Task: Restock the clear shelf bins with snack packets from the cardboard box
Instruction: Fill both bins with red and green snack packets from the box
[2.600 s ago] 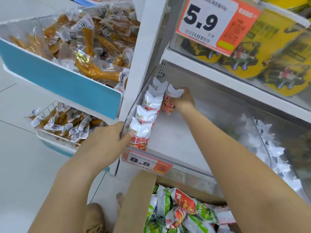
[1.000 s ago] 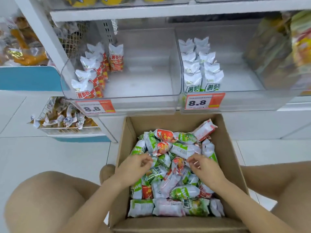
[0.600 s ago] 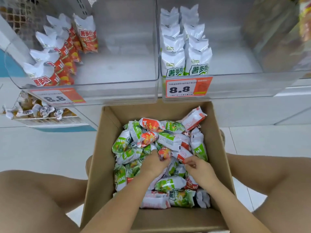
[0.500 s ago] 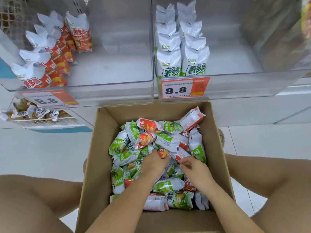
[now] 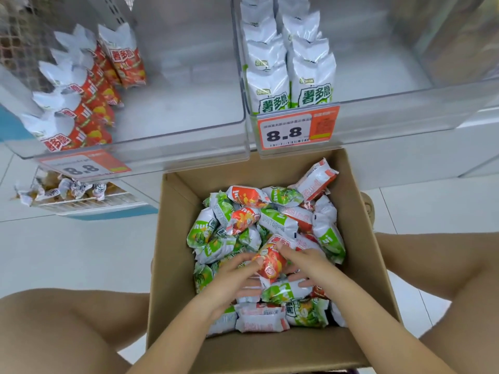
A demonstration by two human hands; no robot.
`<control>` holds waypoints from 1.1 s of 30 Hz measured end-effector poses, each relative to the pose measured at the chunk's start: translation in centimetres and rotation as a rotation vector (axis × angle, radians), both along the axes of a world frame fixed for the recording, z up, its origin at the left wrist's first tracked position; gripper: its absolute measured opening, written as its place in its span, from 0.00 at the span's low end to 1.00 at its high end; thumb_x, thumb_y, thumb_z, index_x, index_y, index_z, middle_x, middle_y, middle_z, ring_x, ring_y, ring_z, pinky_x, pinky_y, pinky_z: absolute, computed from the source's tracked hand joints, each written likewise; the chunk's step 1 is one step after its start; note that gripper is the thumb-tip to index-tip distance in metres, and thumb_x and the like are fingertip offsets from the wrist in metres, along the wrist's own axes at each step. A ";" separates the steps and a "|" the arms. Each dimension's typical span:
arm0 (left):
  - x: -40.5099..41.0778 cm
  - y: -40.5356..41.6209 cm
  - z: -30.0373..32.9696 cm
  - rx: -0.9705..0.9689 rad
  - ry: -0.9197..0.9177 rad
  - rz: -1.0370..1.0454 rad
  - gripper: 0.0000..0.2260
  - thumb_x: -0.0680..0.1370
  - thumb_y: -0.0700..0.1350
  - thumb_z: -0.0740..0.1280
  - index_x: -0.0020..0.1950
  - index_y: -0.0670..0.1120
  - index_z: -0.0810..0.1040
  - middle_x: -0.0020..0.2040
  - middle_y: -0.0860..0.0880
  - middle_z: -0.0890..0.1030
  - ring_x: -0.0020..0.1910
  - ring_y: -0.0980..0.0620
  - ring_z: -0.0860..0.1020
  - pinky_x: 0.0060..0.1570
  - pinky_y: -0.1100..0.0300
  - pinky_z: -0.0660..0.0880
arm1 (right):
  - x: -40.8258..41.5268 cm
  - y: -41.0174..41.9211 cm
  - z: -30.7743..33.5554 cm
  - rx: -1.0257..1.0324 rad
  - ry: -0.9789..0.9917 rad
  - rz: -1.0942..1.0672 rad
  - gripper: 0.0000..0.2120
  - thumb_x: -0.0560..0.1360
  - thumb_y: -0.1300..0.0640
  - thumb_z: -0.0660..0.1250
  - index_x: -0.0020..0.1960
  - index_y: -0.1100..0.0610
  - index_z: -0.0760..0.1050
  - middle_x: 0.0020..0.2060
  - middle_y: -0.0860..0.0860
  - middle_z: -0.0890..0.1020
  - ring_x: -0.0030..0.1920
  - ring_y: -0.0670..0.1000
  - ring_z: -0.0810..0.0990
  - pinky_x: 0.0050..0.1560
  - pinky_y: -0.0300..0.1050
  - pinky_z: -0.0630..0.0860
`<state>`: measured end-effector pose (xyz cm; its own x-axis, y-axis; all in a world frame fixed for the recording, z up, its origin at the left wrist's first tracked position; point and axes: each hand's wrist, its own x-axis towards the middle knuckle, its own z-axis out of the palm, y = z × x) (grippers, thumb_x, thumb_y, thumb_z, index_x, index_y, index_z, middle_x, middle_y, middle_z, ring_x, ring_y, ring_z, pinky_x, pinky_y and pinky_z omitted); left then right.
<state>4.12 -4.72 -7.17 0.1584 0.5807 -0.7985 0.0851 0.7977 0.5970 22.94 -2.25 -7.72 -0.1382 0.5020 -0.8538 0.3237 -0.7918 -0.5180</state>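
Cardboard box [image 5: 172, 238]: mixed packets. Red packet [image 5: 270, 261] atop the heap, held between left hand [image 5: 233, 276] and right hand [image 5: 306, 263], fingers curled; lower fingers hidden. Clear bins [image 5: 189, 130] above, tops cropped.

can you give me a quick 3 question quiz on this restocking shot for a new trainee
1. True or false: both hands are inside the cardboard box.
2. Multiple choice: the packet held between the left hand and the right hand is mainly A) green, B) red, C) blue.
3. Fill in: the price tag on the right bin reads ___.

Key
1. True.
2. B: it is the red packet, which matches the red packets standing in the left bin.
3. 8.8; that bin holds the green packets.
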 end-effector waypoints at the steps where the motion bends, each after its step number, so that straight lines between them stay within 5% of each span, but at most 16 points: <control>1: 0.1 -0.1 0.5 -0.014 -0.069 -0.008 0.20 0.74 0.53 0.71 0.62 0.47 0.75 0.55 0.43 0.82 0.51 0.47 0.82 0.55 0.50 0.79 | 0.1 0.0 0.4 -0.036 0.104 -0.065 0.23 0.72 0.36 0.65 0.54 0.54 0.77 0.46 0.51 0.84 0.48 0.51 0.84 0.47 0.42 0.78; 6: 0.2 2.5 2.2 0.075 0.062 -0.146 0.16 0.77 0.56 0.67 0.60 0.50 0.77 0.57 0.51 0.81 0.54 0.54 0.81 0.56 0.56 0.78 | 1.0 0.2 1.1 0.018 0.234 -0.313 0.14 0.72 0.48 0.72 0.55 0.52 0.77 0.48 0.51 0.85 0.46 0.50 0.85 0.39 0.41 0.81; 10: -0.4 6.3 0.1 0.314 0.476 -0.047 0.17 0.77 0.52 0.69 0.62 0.45 0.74 0.58 0.50 0.77 0.54 0.52 0.76 0.54 0.57 0.73 | 1.6 -0.2 0.8 0.069 0.194 -0.418 0.07 0.74 0.53 0.71 0.49 0.50 0.73 0.45 0.50 0.81 0.44 0.48 0.81 0.28 0.37 0.77; 15: 0.0 9.3 -2.7 0.535 0.993 -0.428 0.23 0.76 0.51 0.68 0.68 0.45 0.69 0.63 0.45 0.71 0.61 0.45 0.71 0.59 0.52 0.72 | 1.5 0.2 0.0 0.141 0.161 -0.454 0.12 0.72 0.53 0.73 0.53 0.50 0.74 0.52 0.52 0.82 0.51 0.51 0.81 0.43 0.42 0.79; 21: 0.6 10.8 -3.6 0.561 1.342 -0.789 0.26 0.78 0.57 0.65 0.71 0.45 0.64 0.65 0.44 0.64 0.66 0.45 0.65 0.64 0.51 0.67 | 1.8 1.0 -0.4 0.165 0.141 -0.472 0.22 0.70 0.52 0.75 0.60 0.55 0.73 0.55 0.53 0.81 0.53 0.52 0.81 0.56 0.50 0.79; 25: 0.1 11.1 -3.6 0.571 1.374 -0.890 0.23 0.78 0.58 0.63 0.68 0.46 0.67 0.66 0.44 0.65 0.66 0.44 0.65 0.62 0.51 0.67 | 1.5 0.9 -0.9 0.174 0.147 -0.458 0.21 0.69 0.51 0.76 0.58 0.54 0.73 0.54 0.52 0.80 0.55 0.52 0.80 0.58 0.49 0.77; 28: -0.7 9.8 -4.3 0.536 1.124 -0.865 0.17 0.80 0.50 0.64 0.64 0.42 0.67 0.62 0.42 0.70 0.59 0.43 0.73 0.54 0.50 0.73 | 1.3 0.5 -0.9 0.198 0.151 -0.407 0.17 0.70 0.53 0.75 0.55 0.50 0.72 0.51 0.49 0.79 0.55 0.52 0.79 0.57 0.48 0.76; 33: -1.5 7.3 -4.1 0.575 0.950 -0.399 0.09 0.79 0.35 0.62 0.58 0.41 0.71 0.56 0.41 0.78 0.50 0.42 0.79 0.43 0.55 0.72 | 1.2 0.0 -0.6 0.213 0.172 -0.384 0.12 0.72 0.56 0.74 0.46 0.45 0.71 0.47 0.46 0.79 0.52 0.49 0.79 0.45 0.38 0.75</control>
<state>2.59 2.57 -11.26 -0.1068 0.9376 -0.3308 0.8716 0.2484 0.4227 24.14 -2.26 -8.30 -0.0386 0.7063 -0.7069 -0.0769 -0.7074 -0.7026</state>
